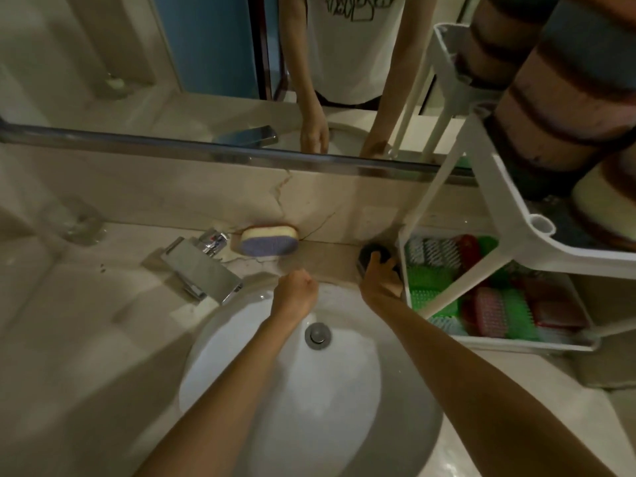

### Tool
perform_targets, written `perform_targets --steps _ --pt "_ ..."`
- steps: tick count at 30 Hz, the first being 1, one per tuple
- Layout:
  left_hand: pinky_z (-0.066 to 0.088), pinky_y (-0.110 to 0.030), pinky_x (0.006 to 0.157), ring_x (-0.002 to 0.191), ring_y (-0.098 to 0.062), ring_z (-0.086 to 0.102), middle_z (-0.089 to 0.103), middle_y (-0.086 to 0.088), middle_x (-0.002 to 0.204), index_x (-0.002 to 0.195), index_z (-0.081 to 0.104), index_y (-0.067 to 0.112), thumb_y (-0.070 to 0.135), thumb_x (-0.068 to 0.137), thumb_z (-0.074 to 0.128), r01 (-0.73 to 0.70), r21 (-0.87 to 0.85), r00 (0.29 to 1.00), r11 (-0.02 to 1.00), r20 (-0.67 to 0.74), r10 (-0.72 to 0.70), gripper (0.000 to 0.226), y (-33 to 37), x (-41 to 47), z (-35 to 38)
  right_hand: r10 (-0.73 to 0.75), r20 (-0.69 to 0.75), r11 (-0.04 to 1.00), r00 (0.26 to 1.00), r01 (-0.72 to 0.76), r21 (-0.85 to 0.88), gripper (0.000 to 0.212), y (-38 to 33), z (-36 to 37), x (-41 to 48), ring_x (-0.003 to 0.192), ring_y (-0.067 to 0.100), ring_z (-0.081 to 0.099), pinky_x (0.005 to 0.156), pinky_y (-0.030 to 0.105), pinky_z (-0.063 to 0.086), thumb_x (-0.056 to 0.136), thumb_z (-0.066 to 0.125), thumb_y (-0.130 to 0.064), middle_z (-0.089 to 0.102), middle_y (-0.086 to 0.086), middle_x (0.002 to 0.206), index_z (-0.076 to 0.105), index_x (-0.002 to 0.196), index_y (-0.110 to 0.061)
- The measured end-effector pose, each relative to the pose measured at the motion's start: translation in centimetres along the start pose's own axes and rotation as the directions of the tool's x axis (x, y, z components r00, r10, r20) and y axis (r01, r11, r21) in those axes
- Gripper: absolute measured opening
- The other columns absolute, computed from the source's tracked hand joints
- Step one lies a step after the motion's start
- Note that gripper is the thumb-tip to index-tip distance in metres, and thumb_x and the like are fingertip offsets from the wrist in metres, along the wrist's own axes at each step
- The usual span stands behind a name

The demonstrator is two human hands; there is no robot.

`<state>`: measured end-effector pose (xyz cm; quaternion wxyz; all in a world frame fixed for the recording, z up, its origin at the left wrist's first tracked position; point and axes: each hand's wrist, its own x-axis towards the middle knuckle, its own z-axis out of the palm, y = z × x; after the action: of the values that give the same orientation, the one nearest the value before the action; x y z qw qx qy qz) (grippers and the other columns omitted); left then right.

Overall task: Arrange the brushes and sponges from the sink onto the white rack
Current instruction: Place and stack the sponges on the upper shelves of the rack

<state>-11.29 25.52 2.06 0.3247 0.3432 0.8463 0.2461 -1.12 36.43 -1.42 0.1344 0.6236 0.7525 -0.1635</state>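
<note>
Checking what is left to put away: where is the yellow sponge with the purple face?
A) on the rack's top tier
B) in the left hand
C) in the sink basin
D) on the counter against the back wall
D: the purple-faced sponge sits on the counter against the back wall, beside the faucet; the right hand grips a different, dark scrubber.

Right hand [380, 282] is gripping a dark scrubber [367, 251] on the tabletop [330, 253], fingers [377, 260] curling over it. White rack [506, 187] is standing just right of these fingers. Left hand [297, 287] is hovering fisted over the sink [241, 339] rim, holding nothing. Purple-faced sponge [266, 241] is lying beyond the left fingers.
</note>
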Motion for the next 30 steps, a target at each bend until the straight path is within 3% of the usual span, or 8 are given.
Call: perform_targets --steps 7,12,16,19,22,24,26,30 --pt "0.043 -0.032 0.08 0.093 -0.027 0.055 0.06 -0.015 0.102 0.098 0.061 0.008 0.008 0.091 0.042 0.092 -0.242 0.995 0.966 0.059 -0.08 0.02 -2.1 0.9 0.7 -0.023 -0.036 0.961 0.999 0.031 0.273 0.076 -1.3 -0.1 -1.1 0.132 0.034 0.036 0.102 0.041 0.043 0.081 0.066 -0.038 0.029 0.018 0.146 0.025 0.139 -0.012" --pt "0.041 -0.032 0.072 0.091 -0.027 0.052 0.056 -0.02 0.108 0.095 0.048 0.013 0.018 0.099 0.034 0.265 -0.607 0.964 0.749 0.158 -0.213 0.016 -2.7 1.1 0.1 -0.386 0.252 0.611 0.887 0.042 0.79 0.037 -2.9 -1.4 -3.4 0.085 0.019 0.056 0.065 0.028 0.047 0.075 0.07 -0.014 0.056 0.008 0.103 0.044 0.102 -0.016" --pt "0.048 -0.037 0.084 0.118 -0.033 0.053 0.052 -0.017 0.132 0.137 0.039 0.011 0.037 0.099 0.036 0.368 -0.716 0.93 0.593 0.284 -0.233 0.046 -4.1 0.4 -0.7 -0.5 0.341 0.529 0.796 -0.031 0.848 0.046 -4.1 -1.2 -4.0 0.084 0.022 0.056 0.07 0.031 0.047 0.062 0.056 -0.021 0.057 0.004 0.09 0.05 0.106 -0.013" --pt "0.049 -0.034 0.083 0.123 -0.029 0.051 0.048 -0.013 0.138 0.141 0.035 0.013 0.044 0.093 0.046 0.374 -0.781 0.925 0.501 0.279 -0.256 0.058 -6.0 0.3 -1.2 -0.463 0.37 0.639 0.805 0.015 0.769 0.025 -5.7 -1.2 -2.7 0.074 0.019 0.055 0.068 0.029 0.046 0.08 0.051 -0.009 0.063 0.008 0.089 0.062 0.102 -0.004" --pt "0.052 -0.031 0.075 0.116 -0.028 0.056 0.054 -0.013 0.133 0.136 0.042 0.009 0.041 0.09 0.053 0.405 -0.795 0.909 0.451 0.296 -0.294 0.057 -7.4 0.4 -1.1 -0.391 0.046 0.768 0.919 0.299 0.566 0.027 -8.0 -1.2 -0.7 0.09 0.025 0.06 0.076 0.032 0.046 0.088 0.052 -0.009 0.066 0.019 0.112 0.065 0.109 0.0" --pt "0.052 -0.03 0.072 0.114 -0.029 0.057 0.057 -0.015 0.129 0.131 0.046 0.007 0.039 0.09 0.055 0.441 -0.753 0.892 0.489 0.306 -0.333 0.053 -8.1 -0.1 -0.6 -0.522 -0.149 0.8 0.84 0.543 0.256 0.037 -9.7 -1.6 0.1 0.112 0.03 0.056 0.088 0.036 0.045 0.09 0.053 -0.015 0.054 0.015 0.132 0.055 0.126 -0.007" --pt "0.054 -0.036 0.078 0.115 -0.03 0.057 0.057 -0.015 0.129 0.128 0.048 0.005 0.04 0.088 0.057 0.464 -0.712 0.88 0.528 0.299 -0.369 0.054 -8.9 -0.3 -0.1 -0.689 -0.112 0.712 0.716 0.697 0.079 0.049 -11.6 -1.4 0.6 0.121 0.033 0.05 0.096 0.039 0.043 0.091 0.053 -0.015 0.038 0.011 0.144 0.041 0.138 -0.011" --pt "0.051 -0.038 0.088 0.113 -0.029 0.055 0.056 -0.015 0.126 0.125 0.047 0.002 0.038 0.089 0.056 0.452 -0.65 0.886 0.611 0.249 -0.391 0.051 -9.7 -0.6 -0.1 -0.759 -0.046 0.644 0.65 0.738 -0.201 0.057 -14.3 -0.3 1.3 0.13 0.032 0.038 0.101 0.04 0.039 0.091 0.051 -0.014 0.031 0.012 0.147 0.029 0.144 -0.014"
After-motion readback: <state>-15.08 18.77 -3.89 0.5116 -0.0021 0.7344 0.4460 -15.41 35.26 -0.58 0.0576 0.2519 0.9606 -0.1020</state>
